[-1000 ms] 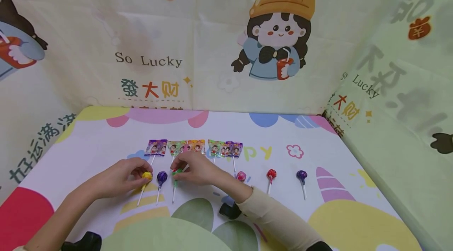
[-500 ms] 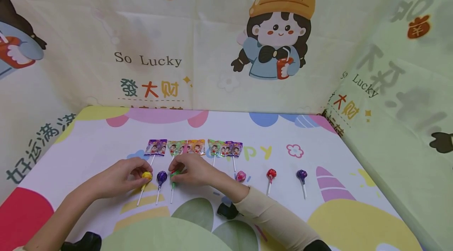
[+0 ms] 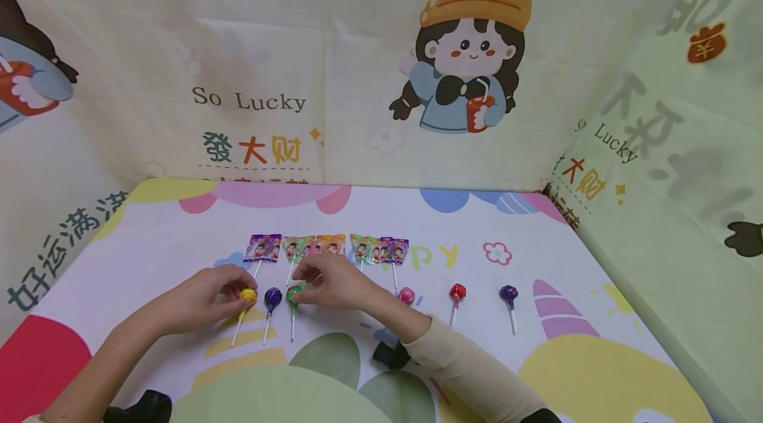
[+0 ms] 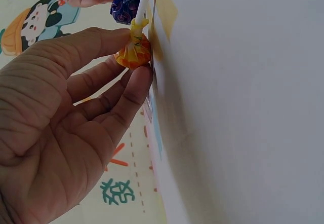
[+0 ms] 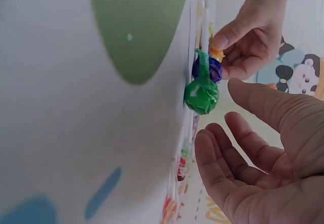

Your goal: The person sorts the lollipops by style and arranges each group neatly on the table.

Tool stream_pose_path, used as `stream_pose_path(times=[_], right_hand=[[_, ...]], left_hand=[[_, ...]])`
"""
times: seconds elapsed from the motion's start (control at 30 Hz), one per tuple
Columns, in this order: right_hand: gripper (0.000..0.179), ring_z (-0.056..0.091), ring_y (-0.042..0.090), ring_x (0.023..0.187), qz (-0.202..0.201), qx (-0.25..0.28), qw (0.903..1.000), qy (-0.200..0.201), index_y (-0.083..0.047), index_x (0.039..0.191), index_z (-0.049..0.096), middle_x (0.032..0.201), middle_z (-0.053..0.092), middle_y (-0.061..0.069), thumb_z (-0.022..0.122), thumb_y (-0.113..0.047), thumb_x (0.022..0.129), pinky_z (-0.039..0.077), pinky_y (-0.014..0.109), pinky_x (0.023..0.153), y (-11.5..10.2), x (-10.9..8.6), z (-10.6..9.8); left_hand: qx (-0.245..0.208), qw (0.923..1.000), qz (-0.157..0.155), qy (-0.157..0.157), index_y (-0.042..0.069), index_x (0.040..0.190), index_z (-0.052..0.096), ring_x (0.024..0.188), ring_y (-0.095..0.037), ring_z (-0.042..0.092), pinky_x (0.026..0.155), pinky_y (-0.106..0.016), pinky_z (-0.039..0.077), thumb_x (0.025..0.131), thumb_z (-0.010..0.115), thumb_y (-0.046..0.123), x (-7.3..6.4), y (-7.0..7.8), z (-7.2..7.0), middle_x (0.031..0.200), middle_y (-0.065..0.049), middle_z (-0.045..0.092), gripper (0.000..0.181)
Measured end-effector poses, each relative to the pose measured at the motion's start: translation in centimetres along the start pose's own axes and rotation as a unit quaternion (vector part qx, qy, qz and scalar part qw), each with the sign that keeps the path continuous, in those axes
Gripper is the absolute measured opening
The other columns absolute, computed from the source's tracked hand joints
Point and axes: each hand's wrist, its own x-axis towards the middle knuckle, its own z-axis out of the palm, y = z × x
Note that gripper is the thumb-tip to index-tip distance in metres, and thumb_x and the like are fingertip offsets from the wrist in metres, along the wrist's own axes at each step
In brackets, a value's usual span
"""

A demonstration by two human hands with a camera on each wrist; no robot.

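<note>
My left hand (image 3: 208, 297) pinches the wrapped head of a yellow lollipop (image 4: 134, 54) between thumb and fingers; its white stick points toward me on the table. Just right of it lies a purple lollipop (image 3: 272, 300), untouched by either hand. A green lollipop (image 5: 201, 96) completes this short row. Beside its head is my right hand (image 3: 336, 282), thumb and fingers spread apart; the right wrist view shows a gap between them and the candy. Farther right lie a pink lollipop (image 3: 406, 296), partly behind my right forearm, a red lollipop (image 3: 457, 292) and another purple lollipop (image 3: 509, 294).
Behind the hands runs a row of flat lollipops in printed wrappers, among them a purple one (image 3: 263, 248), an orange one (image 3: 330, 246) and a green one (image 3: 361, 249). The patterned table (image 3: 477, 224) meets a printed cloth backdrop (image 3: 357, 79).
My right hand shifted the green lollipop slightly left, then slightly back right, and has now loosened its fingers from it. The left hand stays in place on the yellow lollipop.
</note>
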Motion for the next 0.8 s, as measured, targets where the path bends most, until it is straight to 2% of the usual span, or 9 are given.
stream_pose_path(times=[0.23,0.43,0.63,0.8], right_hand=[[0.027,0.065,0.014,0.101,-0.018,0.024,0.9995,0.011,-0.004,0.110,0.068,0.110,0.070,0.007,0.081,-0.015,0.089,0.053,0.018,0.090,0.0,-1.7,-0.9],[0.028,0.066,0.025,0.104,-0.037,0.035,0.9983,0.026,-0.001,0.112,0.069,0.111,0.070,0.012,0.079,-0.014,0.090,0.054,0.022,0.092,0.3,-3.4,-1.7],[0.028,0.066,0.030,0.106,-0.025,0.038,0.9983,0.036,-0.001,0.113,0.068,0.112,0.070,0.013,0.078,-0.014,0.091,0.054,0.025,0.095,0.6,-5.0,-2.5],[0.028,0.067,0.030,0.107,-0.014,0.051,0.9976,0.045,-0.001,0.112,0.068,0.111,0.070,0.013,0.079,-0.014,0.090,0.055,0.030,0.096,0.9,-6.1,-3.1]], left_hand=[[-0.001,0.9998,-0.016,-0.008,0.014,0.108,0.068,0.083,-0.003,0.053,0.074,-0.023,0.054,0.091,0.078,0.024,0.1,0.1,0.0,0.092,0.010,0.060,0.022],[0.001,0.9996,-0.025,-0.010,0.014,0.107,0.068,0.084,-0.005,0.053,0.075,-0.022,0.054,0.090,0.079,0.023,0.2,0.3,0.0,0.092,0.009,0.060,0.022],[0.001,0.9995,-0.030,-0.013,0.015,0.108,0.068,0.084,-0.006,0.053,0.075,-0.023,0.054,0.090,0.079,0.024,0.1,0.3,0.0,0.092,0.010,0.060,0.022],[0.003,0.9997,-0.021,-0.009,0.015,0.107,0.068,0.084,-0.004,0.053,0.075,-0.023,0.054,0.090,0.079,0.023,0.1,0.2,0.0,0.092,0.010,0.060,0.022]])
